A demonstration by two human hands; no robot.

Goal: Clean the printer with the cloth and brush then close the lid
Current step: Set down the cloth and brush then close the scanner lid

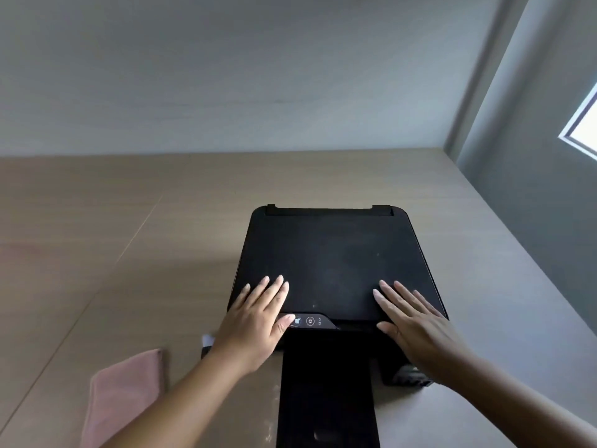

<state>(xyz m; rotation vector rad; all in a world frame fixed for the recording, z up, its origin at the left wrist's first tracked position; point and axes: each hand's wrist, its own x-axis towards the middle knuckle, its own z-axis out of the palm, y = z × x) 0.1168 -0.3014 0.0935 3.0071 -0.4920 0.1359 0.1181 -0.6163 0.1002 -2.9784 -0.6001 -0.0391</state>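
Note:
A black printer (332, 253) stands on the wooden table, its flat lid down and dusty with a few pale specks. My left hand (255, 321) lies flat on the lid's front left corner, fingers spread, thumb by the control panel (310, 321). My right hand (416, 324) lies flat on the front right corner, fingers apart. Neither hand holds anything. A folded pink cloth (124, 392) lies on the table to the left of my left forearm. The black output tray (326, 399) sticks out toward me. No brush is in view.
The wooden table (129, 237) runs back to a grey wall. Its right edge passes close to the printer's right side. A small white and dark object (208, 342) peeks out behind my left wrist. A window (584, 124) is at the far right.

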